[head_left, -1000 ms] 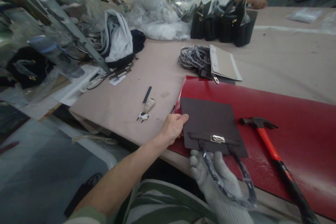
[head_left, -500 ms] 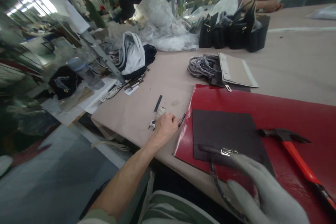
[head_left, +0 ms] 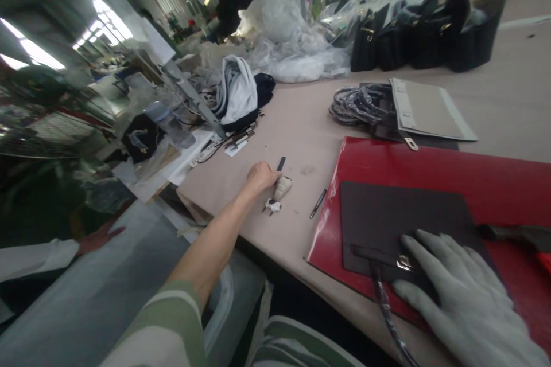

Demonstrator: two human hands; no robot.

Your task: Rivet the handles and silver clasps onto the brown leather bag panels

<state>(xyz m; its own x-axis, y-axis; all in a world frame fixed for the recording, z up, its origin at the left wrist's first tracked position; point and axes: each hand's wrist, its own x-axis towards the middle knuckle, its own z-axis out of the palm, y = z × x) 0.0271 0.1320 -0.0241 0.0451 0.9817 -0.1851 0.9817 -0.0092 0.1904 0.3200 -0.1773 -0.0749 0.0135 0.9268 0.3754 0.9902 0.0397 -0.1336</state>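
My bare left hand (head_left: 260, 176) is at a dark flat strip (head_left: 281, 163) beside a taped tool (head_left: 283, 186) with metal prongs; its fingertips are pinched, and what they hold is too small to tell. A thin dark metal tool (head_left: 318, 203) lies on the table left of the red board (head_left: 370, 155). My right hand (head_left: 460, 287), in a grey glove, rests with spread fingers on a dark leather panel (head_left: 400, 206), close to its metal buckle (head_left: 403, 262). A plastic-wrapped strap (head_left: 387, 309) hangs from the panel over the table edge.
On the right of the board lies a hammer (head_left: 516, 233). Behind it are wrapped handles (head_left: 355, 106), a beige panel (head_left: 430, 109) and black bags (head_left: 413, 40). Clear plastic (head_left: 279, 28) and a grey-white cloth (head_left: 239, 92) are further back. Another person's hand (head_left: 100, 239) is at far left.
My left hand has moved left, from the thin metal tool to the dark strip. My right hand has flattened onto the leather panel. The camera view has shifted left.
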